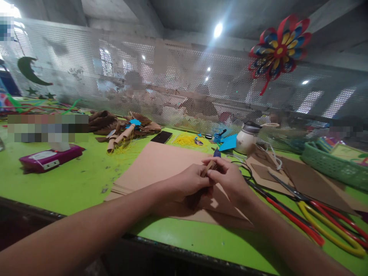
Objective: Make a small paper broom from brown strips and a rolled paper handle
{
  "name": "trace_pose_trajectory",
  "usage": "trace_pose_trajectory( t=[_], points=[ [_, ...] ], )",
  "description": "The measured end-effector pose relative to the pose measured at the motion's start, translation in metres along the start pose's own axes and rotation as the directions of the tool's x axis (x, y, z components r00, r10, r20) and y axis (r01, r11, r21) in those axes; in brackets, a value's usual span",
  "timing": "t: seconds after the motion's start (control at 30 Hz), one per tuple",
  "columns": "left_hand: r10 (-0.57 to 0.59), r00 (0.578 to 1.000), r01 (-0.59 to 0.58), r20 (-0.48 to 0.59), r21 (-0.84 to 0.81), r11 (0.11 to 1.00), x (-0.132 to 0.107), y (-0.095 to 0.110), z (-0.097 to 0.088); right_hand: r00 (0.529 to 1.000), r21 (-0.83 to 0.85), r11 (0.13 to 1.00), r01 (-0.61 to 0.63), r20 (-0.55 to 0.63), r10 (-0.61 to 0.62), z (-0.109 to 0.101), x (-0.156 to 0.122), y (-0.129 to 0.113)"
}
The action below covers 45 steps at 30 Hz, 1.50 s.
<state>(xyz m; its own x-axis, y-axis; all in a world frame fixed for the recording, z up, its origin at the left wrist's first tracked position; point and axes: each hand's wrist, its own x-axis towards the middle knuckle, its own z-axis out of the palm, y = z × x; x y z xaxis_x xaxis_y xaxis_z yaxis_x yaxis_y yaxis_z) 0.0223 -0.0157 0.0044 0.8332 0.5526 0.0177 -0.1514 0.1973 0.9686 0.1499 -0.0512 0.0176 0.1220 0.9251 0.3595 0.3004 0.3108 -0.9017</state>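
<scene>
A small strip of folded brown paper [210, 167] is pinched between my two hands, above a stack of light tan paper sheets [163, 163]. My left hand [186, 184] grips it from the left, fingers curled around its lower end. From the other side, my right hand [231, 179] presses it with thumb and fingers. Part of the folded paper is hidden by the fingers. Just behind my right hand, a blue-tipped object [217, 153] stands out, mostly covered. Both hands cast a shadow on the tan sheets.
Scissors with red and yellow handles [330, 230] lie at right, near dark brown sheets [313, 180] and a green basket [324, 159]. Behind are a jar [246, 140], yellow shreds [186, 140], a phone [161, 137] and brown paper crafts [123, 134]. A purple box [51, 158] sits left.
</scene>
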Motion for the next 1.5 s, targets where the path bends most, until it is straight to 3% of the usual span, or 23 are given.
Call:
trace_pose_trajectory(
  t=[0.1, 0.23, 0.37, 0.57, 0.83, 1.0, 1.1, 1.27, 1.5],
  points=[
    [0.007, 1.000, -0.009, -0.025, -0.084, 0.996, -0.004, 0.001, 0.005, 0.999, 0.043, 0.998, -0.035, 0.009, 0.034, 0.003, -0.001, 0.003],
    [-0.013, 1.000, 0.011, 0.019, 0.076, 0.997, -0.001, 0.011, -0.004, 0.999, 0.056, 0.998, -0.029, -0.012, 0.029, 0.004, -0.002, 0.002],
    [-0.047, 0.993, 0.041, 0.106, 0.060, 0.997, 0.005, 0.017, -0.014, 0.995, 0.166, 0.982, -0.095, -0.004, 0.097, 0.002, -0.001, 0.000],
    [-0.034, 0.999, 0.034, 0.033, 0.003, 0.999, 0.008, 0.011, -0.012, 0.995, 0.170, 0.981, -0.096, -0.016, 0.100, -0.003, 0.003, 0.004],
    [-0.034, 0.999, 0.029, 0.038, 0.120, 0.992, 0.005, 0.016, -0.014, 0.998, 0.008, 0.998, -0.058, -0.032, 0.058, -0.008, 0.005, 0.006],
    [-0.002, 1.000, 0.003, -0.005, 0.209, 0.978, 0.007, 0.016, -0.017, 0.990, -0.274, 0.959, -0.077, -0.134, 0.042, -0.010, 0.007, 0.000],
    [0.030, 0.999, -0.022, -0.030, 0.241, 0.970, 0.007, 0.015, -0.017, 0.986, -0.339, 0.938, -0.073, -0.167, 0.016, -0.012, 0.008, 0.002],
    [0.001, 0.998, 0.014, -0.063, 0.236, 0.972, 0.006, 0.017, -0.014, 0.991, -0.253, 0.967, 0.019, -0.126, -0.052, -0.013, 0.009, 0.009],
    [0.011, 0.999, -0.016, 0.048, 0.110, 0.994, 0.005, 0.011, -0.016, 0.964, -0.118, 0.987, 0.113, -0.226, -0.137, -0.011, 0.007, 0.004]
  ],
)
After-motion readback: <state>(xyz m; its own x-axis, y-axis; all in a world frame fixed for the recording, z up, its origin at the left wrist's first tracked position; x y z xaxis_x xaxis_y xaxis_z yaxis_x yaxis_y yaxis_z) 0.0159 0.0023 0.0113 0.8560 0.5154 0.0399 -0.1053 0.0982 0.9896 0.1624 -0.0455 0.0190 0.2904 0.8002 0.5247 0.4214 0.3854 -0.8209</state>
